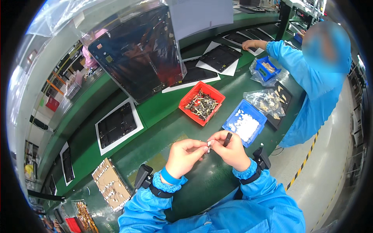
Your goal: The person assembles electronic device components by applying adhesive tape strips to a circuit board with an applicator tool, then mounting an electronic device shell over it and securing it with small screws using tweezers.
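My left hand (182, 158) and my right hand (234, 152) meet over the green bench, thumbs and forefingers closed. Between their fingertips is a small part (209, 146), white and dark metallic, too small to name. A short black rod (227, 139) sticks up out of my right hand; its lower end is hidden in the fingers. Just beyond my hands stands a red bin (193, 119) full of small metallic and black pieces. To its right, near my right hand, is a blue bin (255, 135) with many small white pieces.
A cardboard piece (113, 187) with rows of small wired parts lies left of my left arm. Black panels (116, 124) rest on white sheets along the green line. Plastic bags (265, 100) and a small blue bin (268, 64) sit near a co-worker in blue (311, 93).
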